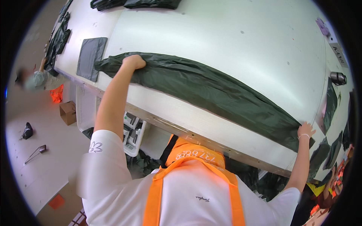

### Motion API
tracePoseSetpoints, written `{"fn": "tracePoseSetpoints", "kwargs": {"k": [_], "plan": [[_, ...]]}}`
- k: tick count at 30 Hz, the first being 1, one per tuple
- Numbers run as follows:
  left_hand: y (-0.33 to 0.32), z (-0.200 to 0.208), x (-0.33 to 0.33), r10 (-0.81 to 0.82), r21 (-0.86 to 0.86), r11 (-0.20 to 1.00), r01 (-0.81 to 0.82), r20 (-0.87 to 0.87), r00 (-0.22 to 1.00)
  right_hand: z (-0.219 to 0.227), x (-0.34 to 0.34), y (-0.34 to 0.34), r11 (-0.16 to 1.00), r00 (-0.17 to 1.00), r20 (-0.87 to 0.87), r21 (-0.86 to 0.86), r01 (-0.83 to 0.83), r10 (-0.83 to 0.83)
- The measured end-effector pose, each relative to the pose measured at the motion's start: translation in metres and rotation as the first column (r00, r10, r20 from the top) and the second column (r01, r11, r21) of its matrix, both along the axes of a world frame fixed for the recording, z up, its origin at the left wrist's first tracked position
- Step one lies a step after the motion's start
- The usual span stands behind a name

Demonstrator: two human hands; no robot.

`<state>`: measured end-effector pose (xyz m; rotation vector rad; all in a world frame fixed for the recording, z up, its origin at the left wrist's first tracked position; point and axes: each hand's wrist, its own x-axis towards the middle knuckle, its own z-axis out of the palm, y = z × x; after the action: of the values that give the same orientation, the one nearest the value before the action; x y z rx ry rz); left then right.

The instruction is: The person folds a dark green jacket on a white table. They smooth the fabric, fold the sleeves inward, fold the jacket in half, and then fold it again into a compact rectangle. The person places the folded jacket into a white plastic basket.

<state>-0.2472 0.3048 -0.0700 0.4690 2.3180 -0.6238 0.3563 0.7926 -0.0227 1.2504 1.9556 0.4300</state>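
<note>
A long strip of shiny dark green fabric [211, 88], looking like a folded rainwear garment, lies across the white table from the left to the lower right. My left hand [134, 62] is closed on its upper surface near the left end, fingers curled under and partly hidden. At the opposite end my right hand [306, 130], with a thin bracelet at the wrist, lies at the fabric's edge with its fingers apart. Both arms are stretched wide. Just past the strip's left end lies a flat dark grey rectangular piece [91, 58], touching or nearly touching it.
Dark folded bundles [152, 3] lie at the table's far edge. A metal flask [338, 78] and more dark green pieces [330, 107] are on the right. Below the front edge stands a white plastic basket [134, 135]. A cardboard box [68, 113] and another person [36, 79] are at left.
</note>
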Motion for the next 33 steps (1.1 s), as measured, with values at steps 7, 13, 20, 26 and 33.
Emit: {"fn": "tracePoseSetpoints", "kwargs": {"k": [7,13,20,26,33], "plan": [[-0.001,0.009,-0.001,0.006,-0.002,1.000,-0.006,0.066,0.998,0.018,-0.274,-0.249,0.407,0.035,-0.969,0.071,-0.911,0.246],[-0.009,0.029,-0.008,-0.053,0.099,0.994,0.035,0.185,0.981,-0.056,-0.383,-0.344,0.470,0.222,-0.911,-0.037,-0.882,0.346],[-0.147,0.117,-0.061,-0.336,0.586,0.708,0.394,-0.211,0.918,-0.049,-0.386,-0.346,0.478,0.326,-0.873,-0.127,-0.869,0.361],[-0.202,0.009,-0.100,0.396,0.774,-0.244,-0.585,0.630,0.669,-0.047,-0.393,-0.351,0.476,0.336,-0.863,-0.131,-0.870,0.378],[-0.159,0.007,-0.124,0.437,0.774,0.633,-0.017,-0.340,0.833,-0.048,-0.400,-0.352,0.483,0.308,-0.882,-0.109,-0.869,0.357]]}}
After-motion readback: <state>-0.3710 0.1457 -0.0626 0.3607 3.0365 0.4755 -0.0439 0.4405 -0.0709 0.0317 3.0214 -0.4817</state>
